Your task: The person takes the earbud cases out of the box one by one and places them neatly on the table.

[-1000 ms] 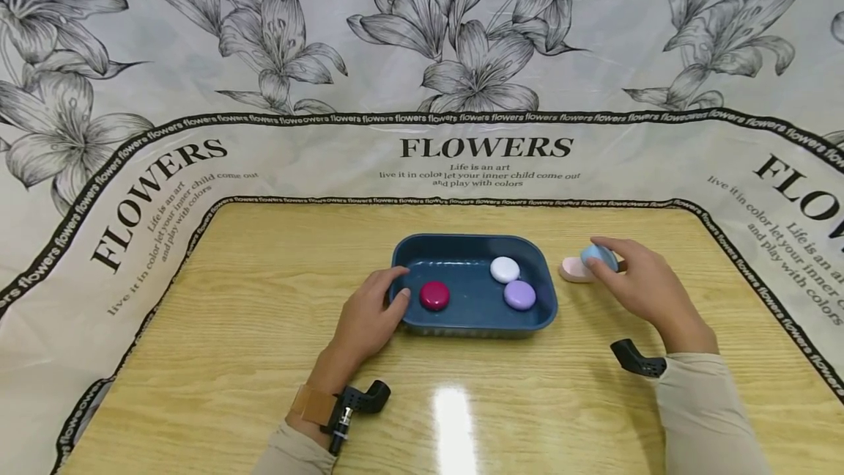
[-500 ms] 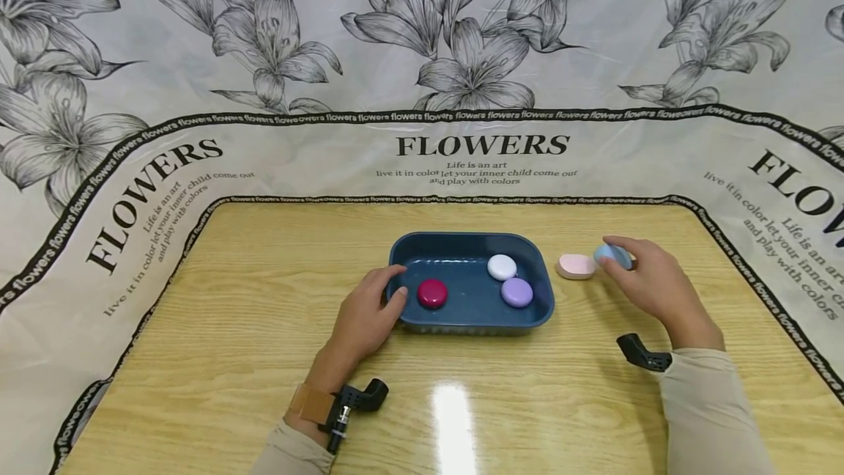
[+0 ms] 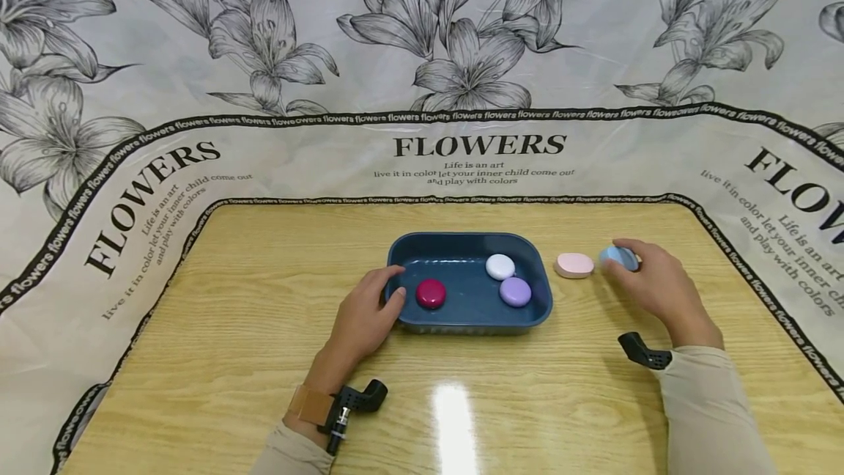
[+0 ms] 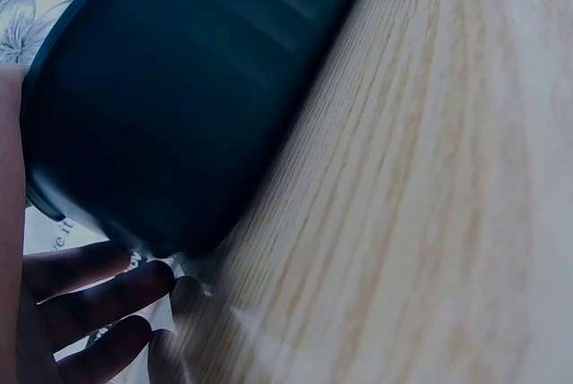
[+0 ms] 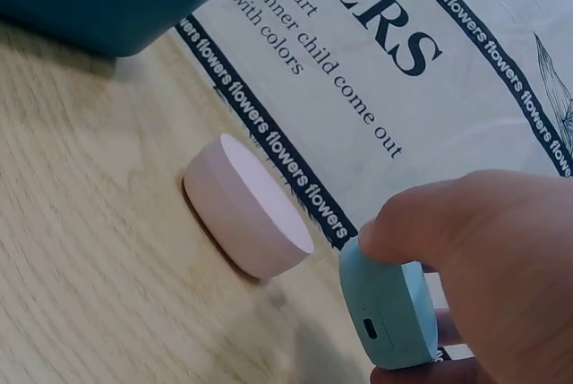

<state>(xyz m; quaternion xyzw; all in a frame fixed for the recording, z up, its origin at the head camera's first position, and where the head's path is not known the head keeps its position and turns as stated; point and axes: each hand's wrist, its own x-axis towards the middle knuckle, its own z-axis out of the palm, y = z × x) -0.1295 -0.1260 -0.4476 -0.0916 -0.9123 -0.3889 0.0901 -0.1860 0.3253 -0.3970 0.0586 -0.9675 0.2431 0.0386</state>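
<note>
A dark blue plastic tub [image 3: 471,319] stands on the wooden table. My left hand [image 3: 365,311] holds its left end, thumb and index finger over the rim; in the left wrist view the other fingers [image 4: 94,308] lie against the outside. To the right of the tub, my right hand [image 3: 661,286] pinches a light blue earbud case [image 5: 385,312] with a small charging port on its side. I cannot tell whether it touches the table. Between it and the tub lies a pink oval case [image 3: 574,265], apart from both.
Inside the tub, a round dark red case [image 3: 431,293] lies at the left. A white one [image 3: 500,267] and a lilac one [image 3: 515,292] sit close together at the right. A flower-printed cloth [image 3: 481,156] hangs behind the table [image 3: 521,402].
My right hand has moved right with the light blue case, away from the pink case, which now shows fully. The left hand stays on the tub; the view has shifted slightly.
</note>
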